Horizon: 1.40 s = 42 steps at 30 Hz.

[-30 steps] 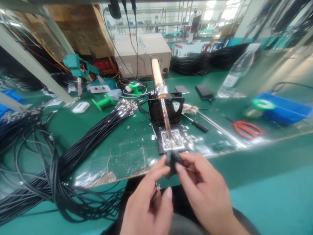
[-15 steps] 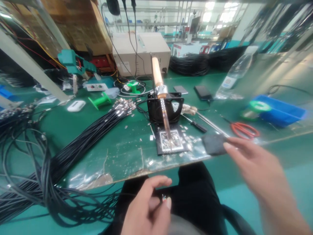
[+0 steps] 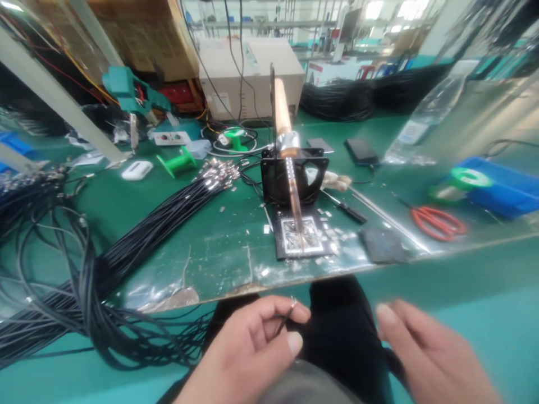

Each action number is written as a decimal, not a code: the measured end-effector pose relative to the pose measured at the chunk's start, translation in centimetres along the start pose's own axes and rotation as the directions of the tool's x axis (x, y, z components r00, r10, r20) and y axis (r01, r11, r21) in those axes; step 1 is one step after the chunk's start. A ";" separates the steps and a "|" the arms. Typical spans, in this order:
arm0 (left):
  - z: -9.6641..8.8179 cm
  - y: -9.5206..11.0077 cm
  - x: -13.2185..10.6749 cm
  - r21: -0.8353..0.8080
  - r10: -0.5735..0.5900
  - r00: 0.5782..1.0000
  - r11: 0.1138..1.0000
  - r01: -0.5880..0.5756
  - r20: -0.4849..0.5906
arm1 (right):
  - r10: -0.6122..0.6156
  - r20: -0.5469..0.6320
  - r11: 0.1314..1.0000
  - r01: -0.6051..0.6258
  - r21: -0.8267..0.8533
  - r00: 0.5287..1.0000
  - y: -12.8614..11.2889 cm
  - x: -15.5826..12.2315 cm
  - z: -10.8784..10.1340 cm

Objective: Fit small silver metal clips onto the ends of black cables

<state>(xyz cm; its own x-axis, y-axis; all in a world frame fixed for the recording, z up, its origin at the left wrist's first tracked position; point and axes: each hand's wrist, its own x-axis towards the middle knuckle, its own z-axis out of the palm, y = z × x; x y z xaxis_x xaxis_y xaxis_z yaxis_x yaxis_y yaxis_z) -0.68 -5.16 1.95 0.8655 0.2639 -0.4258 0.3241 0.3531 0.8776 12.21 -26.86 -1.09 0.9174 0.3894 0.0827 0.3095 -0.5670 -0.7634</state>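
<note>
My left hand [image 3: 248, 353] pinches the metal-tipped end of a thin black cable [image 3: 285, 317] between thumb and fingers, just below the bench edge. My right hand [image 3: 433, 353] hovers blurred beside it, fingers apart and holding nothing. A dark grey pad [image 3: 384, 244] lies on the green bench near the front edge. A soldering iron [image 3: 288, 157] with a wooden handle stands fixed on a black stand, its tip over a small plate [image 3: 300, 238] strewn with bits of metal.
A thick bundle of black cables [image 3: 138, 241] with metal ends runs across the left of the bench and hangs over its edge. Red scissors [image 3: 438, 220], a blue tray [image 3: 501, 191], green spools [image 3: 179, 163], a screwdriver [image 3: 345, 210] and a beige box [image 3: 248, 78] stand further back.
My right hand carried the dark pad to the right, set it on the bench and came back empty toward my left hand, which kept hold of the cable end and raised it slightly.
</note>
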 end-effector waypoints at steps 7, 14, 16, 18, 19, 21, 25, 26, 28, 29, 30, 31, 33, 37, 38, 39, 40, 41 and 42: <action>0.3 -0.2 -0.4 -0.043 -0.030 0.999 0.999 0.029 -0.023 | -0.201 0.223 0.972 0.165 0.168 0.954 -1.3 -0.6 4.0; 0.7 -0.7 -0.9 -0.194 -0.075 0.996 0.978 0.081 0.038 | -0.378 0.264 0.894 0.276 0.354 0.887 -3.3 -0.5 6.5; 0.7 -0.9 -1.0 -0.212 -0.070 0.996 0.974 0.079 0.050 | -0.392 0.291 0.867 0.245 0.434 0.873 -3.6 -0.5 6.7; 0.6 -1.1 -1.2 -0.229 -0.076 0.995 0.969 0.089 0.064 | -0.392 0.275 0.834 0.213 0.509 0.878 -3.6 -0.7 7.0; 0.5 -1.2 -1.3 -0.226 -0.081 0.994 0.969 0.096 0.076 | -0.387 0.265 0.825 0.204 0.526 0.883 -3.5 -0.8 7.1; 0.1 -1.5 -1.4 -0.229 -0.091 0.994 0.968 0.104 0.065 | -0.370 0.231 0.840 0.217 0.498 0.900 -3.4 -0.8 7.3; -1.4 -1.9 -1.9 -0.158 -0.097 0.994 0.984 0.089 -0.049 | -0.349 0.082 0.906 0.314 0.282 0.933 -3.9 0.0 7.2; -1.8 -2.0 -1.9 -0.141 -0.090 0.991 0.987 0.076 -0.101 | -0.388 0.069 0.904 0.365 0.221 0.919 -4.2 0.3 7.3; -2.5 -2.1 -2.1 -0.124 -0.073 0.979 0.991 0.050 -0.192 | -0.521 0.066 0.852 0.514 0.101 0.851 -4.9 0.7 7.9; -2.8 -2.2 -2.2 -0.121 -0.068 0.973 0.992 0.042 -0.222 | -0.589 0.056 0.808 0.588 0.039 0.806 -5.2 0.9 8.3; -3.0 -2.2 -2.2 -0.119 -0.061 0.968 0.992 0.033 -0.244 | -0.645 0.034 0.763 0.646 -0.025 0.763 -5.5 1.1 8.8; -3.0 -2.3 -2.2 -0.115 -0.051 0.966 0.993 0.022 -0.255 | -0.682 0.013 0.727 0.681 -0.090 0.731 -5.8 1.2 9.3; -2.9 -2.3 -2.3 -0.102 -0.025 0.964 0.995 -0.002 -0.263 | -0.722 -0.001 0.678 0.706 -0.205 0.692 -6.3 1.5 10.2; -2.5 -2.0 -2.3 -0.093 -0.027 0.965 0.996 0.003 -0.260 | -0.703 0.093 0.639 0.684 -0.351 0.705 -6.8 1.9 10.8; -2.4 -2.0 -2.2 -0.095 -0.032 0.966 0.995 0.008 -0.257 | -0.690 0.108 0.641 0.674 -0.367 0.716 -6.9 2.0 10.8; -2.4 -2.0 -2.2 -0.095 -0.034 0.967 0.995 0.010 -0.253 | -0.678 0.116 0.647 0.665 -0.374 0.725 -7.0 2.0 10.8; -2.4 -2.0 -2.2 -0.094 -0.032 0.968 0.996 0.008 -0.249 | -0.669 0.117 0.654 0.657 -0.376 0.734 -7.1 2.0 10.8; -2.5 -2.1 -2.1 -0.089 -0.028 0.969 0.996 0.007 -0.244 | -0.662 0.113 0.663 0.649 -0.375 0.741 -7.2 2.1 10.8; -2.5 -2.1 -2.1 -0.084 -0.025 0.971 0.996 0.005 -0.239 | -0.653 0.109 0.671 0.640 -0.375 0.749 -7.3 2.1 10.9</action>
<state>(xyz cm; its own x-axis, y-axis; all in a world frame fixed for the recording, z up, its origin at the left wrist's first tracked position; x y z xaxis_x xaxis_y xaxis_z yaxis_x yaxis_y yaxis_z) -4.13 -4.19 0.41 0.7408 0.4621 -0.4876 0.2950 0.4283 0.8541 9.16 -14.02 -2.33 0.4580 0.7413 0.4906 0.8882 -0.4035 -0.2195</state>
